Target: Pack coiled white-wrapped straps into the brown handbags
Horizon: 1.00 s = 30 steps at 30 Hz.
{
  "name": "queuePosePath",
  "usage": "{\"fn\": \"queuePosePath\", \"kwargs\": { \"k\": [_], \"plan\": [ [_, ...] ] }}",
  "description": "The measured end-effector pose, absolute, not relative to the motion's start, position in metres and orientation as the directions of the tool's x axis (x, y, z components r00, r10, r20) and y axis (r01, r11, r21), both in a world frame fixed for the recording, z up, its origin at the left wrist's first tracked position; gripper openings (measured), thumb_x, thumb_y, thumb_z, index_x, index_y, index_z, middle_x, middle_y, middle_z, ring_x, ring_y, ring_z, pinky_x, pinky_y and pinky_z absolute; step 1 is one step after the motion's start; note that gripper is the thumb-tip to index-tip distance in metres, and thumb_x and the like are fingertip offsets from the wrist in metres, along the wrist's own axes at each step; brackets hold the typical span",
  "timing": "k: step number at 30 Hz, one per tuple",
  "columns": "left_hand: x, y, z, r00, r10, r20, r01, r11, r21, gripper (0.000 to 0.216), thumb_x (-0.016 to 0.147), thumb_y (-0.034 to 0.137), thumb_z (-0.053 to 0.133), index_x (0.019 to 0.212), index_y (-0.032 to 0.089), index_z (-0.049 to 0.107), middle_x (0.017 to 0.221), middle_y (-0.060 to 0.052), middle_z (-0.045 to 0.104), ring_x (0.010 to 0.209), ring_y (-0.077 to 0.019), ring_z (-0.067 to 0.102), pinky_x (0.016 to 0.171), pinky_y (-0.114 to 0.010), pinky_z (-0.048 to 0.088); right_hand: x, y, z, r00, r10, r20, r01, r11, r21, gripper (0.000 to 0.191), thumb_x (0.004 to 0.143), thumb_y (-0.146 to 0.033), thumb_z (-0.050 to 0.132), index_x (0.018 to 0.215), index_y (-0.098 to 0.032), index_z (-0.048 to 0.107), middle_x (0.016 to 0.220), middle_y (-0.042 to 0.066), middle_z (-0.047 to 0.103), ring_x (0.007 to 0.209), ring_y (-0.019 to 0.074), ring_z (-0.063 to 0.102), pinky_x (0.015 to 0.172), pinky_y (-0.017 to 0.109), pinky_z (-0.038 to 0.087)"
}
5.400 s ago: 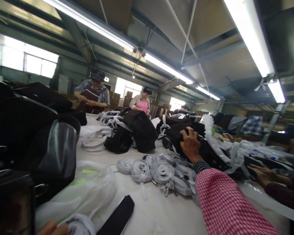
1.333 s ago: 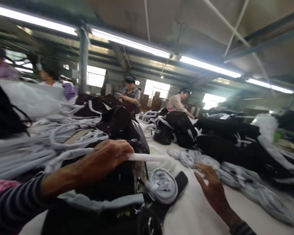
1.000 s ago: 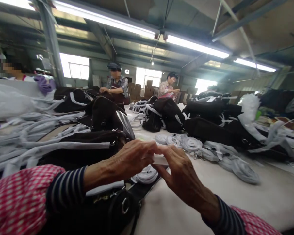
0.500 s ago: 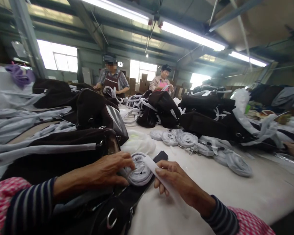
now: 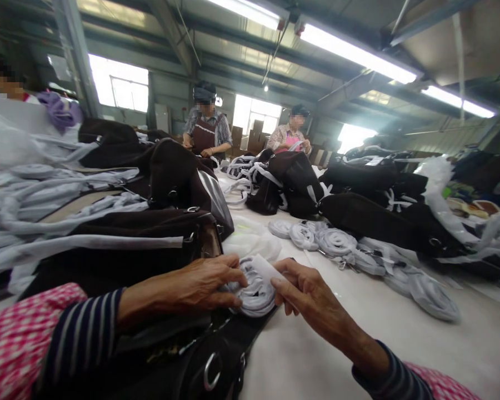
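A strap wound into a flat coil and wrapped in whitish material (image 5: 256, 291) lies over the black bag (image 5: 170, 355) in front of me. My left hand (image 5: 210, 283) grips the coil's left side, fingers on top and thumb along the near edge. Between the thumb and fingers of my right hand (image 5: 302, 286) is a white strip (image 5: 265, 270), pinched against the coil's right side. The strip's far end lies over the coil, and my fingers hide the rest. Metal rings show on the bag below my hands.
More wrapped coils (image 5: 335, 244) lie in a row on the white table (image 5: 316, 355). Black bags with wrapped straps (image 5: 108, 241) are heaped at left; others (image 5: 291, 180) lie farther back. Two co-workers (image 5: 208, 128) stand across the table, and another person's head shows at far left.
My right hand has brought the white strip closer against the coil, and less of the strip hangs below the hand. My left hand stays at the coil. The view has shifted left.
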<state>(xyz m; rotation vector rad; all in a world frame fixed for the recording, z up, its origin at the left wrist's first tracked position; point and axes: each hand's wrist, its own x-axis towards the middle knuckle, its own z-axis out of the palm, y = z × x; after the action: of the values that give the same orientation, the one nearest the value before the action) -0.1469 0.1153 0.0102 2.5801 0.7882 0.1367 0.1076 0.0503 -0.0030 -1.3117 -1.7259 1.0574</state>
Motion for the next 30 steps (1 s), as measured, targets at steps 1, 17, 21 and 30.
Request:
{"fn": "queuePosePath", "kwargs": {
  "k": [1,17,21,30],
  "plan": [
    [-0.144,0.114,0.010,0.827,0.562,-0.017,0.524,-0.760,0.384,0.023,0.103,0.039,0.058,0.119,0.027,0.069,0.110,-0.002,0.058,0.097,-0.0194,0.062,0.082,-0.026,0.044,0.107,0.050,-0.003,-0.231,0.970,0.080,0.433,0.177,-0.884,0.029,0.098,-0.045,0.061,0.104,-0.018,0.067,0.073,0.000,0.064,0.062,0.0135,0.058,0.055,0.023,0.045],
    [-0.108,0.138,0.000,0.760,0.649,-0.037,0.582,-0.653,0.485,0.017,0.083,0.030,0.060,0.076,0.018,0.070,0.080,-0.001,0.065,0.077,-0.0178,0.061,0.067,-0.025,0.038,0.118,0.049,-0.009,-0.257,0.966,0.025,0.562,0.171,-0.809,0.024,0.101,-0.043,0.057,0.100,-0.020,0.066,0.071,-0.002,0.062,0.062,0.0138,0.059,0.056,0.023,0.047],
    [-0.096,0.134,0.006,0.715,0.694,-0.079,0.655,-0.627,0.421,0.026,0.080,0.040,0.059,0.066,0.018,0.065,0.065,-0.002,0.059,0.065,-0.0189,0.055,0.057,-0.029,0.030,0.119,0.054,-0.018,-0.256,0.967,-0.016,0.428,0.098,-0.898,0.028,0.101,-0.045,0.058,0.103,-0.018,0.064,0.068,-0.002,0.062,0.055,0.0111,0.055,0.050,0.021,0.042],
    [-0.082,0.129,-0.010,0.595,0.804,0.026,0.737,-0.558,0.382,0.020,0.072,0.032,0.058,0.061,0.019,0.066,0.061,-0.007,0.063,0.061,-0.0222,0.057,0.055,-0.031,0.028,0.123,0.046,-0.012,-0.228,0.964,0.137,0.566,0.246,-0.787,0.021,0.101,-0.038,0.060,0.096,-0.020,0.070,0.086,0.000,0.065,0.081,0.0162,0.060,0.070,0.026,0.047]
  ]
}}
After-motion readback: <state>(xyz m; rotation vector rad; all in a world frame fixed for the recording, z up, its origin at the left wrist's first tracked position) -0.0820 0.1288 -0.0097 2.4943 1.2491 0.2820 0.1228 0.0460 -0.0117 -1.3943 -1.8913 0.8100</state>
